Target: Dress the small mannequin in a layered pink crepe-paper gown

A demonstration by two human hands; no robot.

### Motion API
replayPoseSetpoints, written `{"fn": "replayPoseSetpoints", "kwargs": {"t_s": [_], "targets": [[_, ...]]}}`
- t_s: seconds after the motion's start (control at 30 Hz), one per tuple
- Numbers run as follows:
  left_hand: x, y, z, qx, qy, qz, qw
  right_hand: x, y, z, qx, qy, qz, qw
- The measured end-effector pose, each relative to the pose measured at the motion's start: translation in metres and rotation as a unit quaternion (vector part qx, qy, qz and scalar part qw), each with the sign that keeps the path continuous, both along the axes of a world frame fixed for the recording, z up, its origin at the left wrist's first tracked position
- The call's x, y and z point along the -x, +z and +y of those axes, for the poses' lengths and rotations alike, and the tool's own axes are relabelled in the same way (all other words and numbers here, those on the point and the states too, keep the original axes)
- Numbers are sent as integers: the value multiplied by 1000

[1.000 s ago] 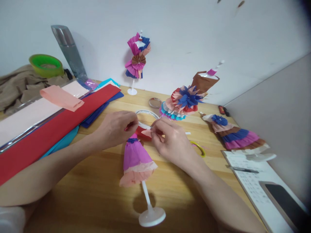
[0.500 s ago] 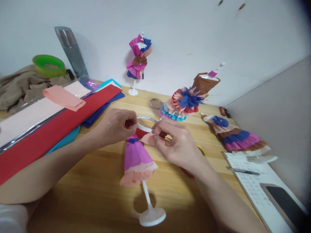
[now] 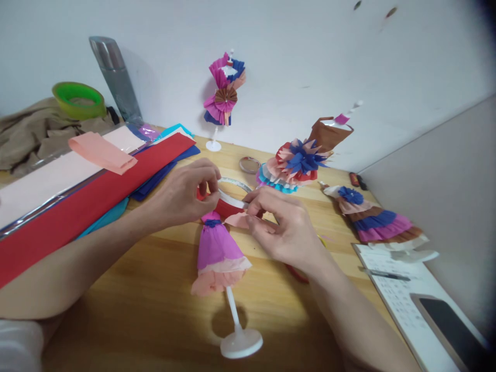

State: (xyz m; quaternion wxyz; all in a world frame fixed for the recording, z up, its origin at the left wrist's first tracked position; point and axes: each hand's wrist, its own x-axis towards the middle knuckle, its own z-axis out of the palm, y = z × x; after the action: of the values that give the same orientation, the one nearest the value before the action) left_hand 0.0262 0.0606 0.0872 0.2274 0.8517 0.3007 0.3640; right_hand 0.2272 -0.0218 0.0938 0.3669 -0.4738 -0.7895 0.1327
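A small dress form (image 3: 241, 343) on a white round base leans away in front of me. It wears a purple paper skirt (image 3: 219, 242) with a dark blue waist tie and pale pink ruffles at the hem. At its top my left hand (image 3: 194, 188) is closed, fingertips pinched; what they grip is hidden. My right hand (image 3: 282, 222) pinches the end of a pale pink paper strip (image 3: 236, 220) that reaches toward the dress's waist. Just behind both hands is a roll of tape (image 3: 229, 208) with a white rim and red side, partly covered by the fingers.
Folded crepe paper, including a red sheet (image 3: 96, 196) and a pink strip (image 3: 103, 153), lies left. Dressed forms stand behind, one with a blue flower (image 3: 304, 156); another dress (image 3: 380, 219) lies right. A bottle (image 3: 118, 77), green tape roll (image 3: 79, 101), notebook (image 3: 391, 292) and phone (image 3: 445, 325) surround them.
My left hand has shifted slightly up, and its thumb and finger show a wider gap behind the pinch. The right hand still pinches the pink strip. The view has shifted slightly.
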Motion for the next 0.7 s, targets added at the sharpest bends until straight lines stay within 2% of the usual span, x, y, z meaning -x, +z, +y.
{"fn": "replayPoseSetpoints", "kwargs": {"t_s": [0.13,0.27,0.33,0.4,0.5,0.6,0.7], "targets": [[3,6,1,89,-18,-9,996,-1,2,-1,-19,7,1,1000],[8,10,8,208,-108,10,972,-2,3,1,-30,15,0,999],[9,10,12,245,-139,31,959,-2,2,2,-27,19,2,999],[8,9,14,276,-126,20,953,-3,1,4,-24,20,14,999],[4,5,15,341,-55,-53,937,-4,2,4,-15,-9,36,999],[0,0,14,422,0,-131,897,-2,4,2,-14,-33,38,999],[-3,-6,13,484,0,-183,855,0,4,1,-15,-19,23,999]]}}
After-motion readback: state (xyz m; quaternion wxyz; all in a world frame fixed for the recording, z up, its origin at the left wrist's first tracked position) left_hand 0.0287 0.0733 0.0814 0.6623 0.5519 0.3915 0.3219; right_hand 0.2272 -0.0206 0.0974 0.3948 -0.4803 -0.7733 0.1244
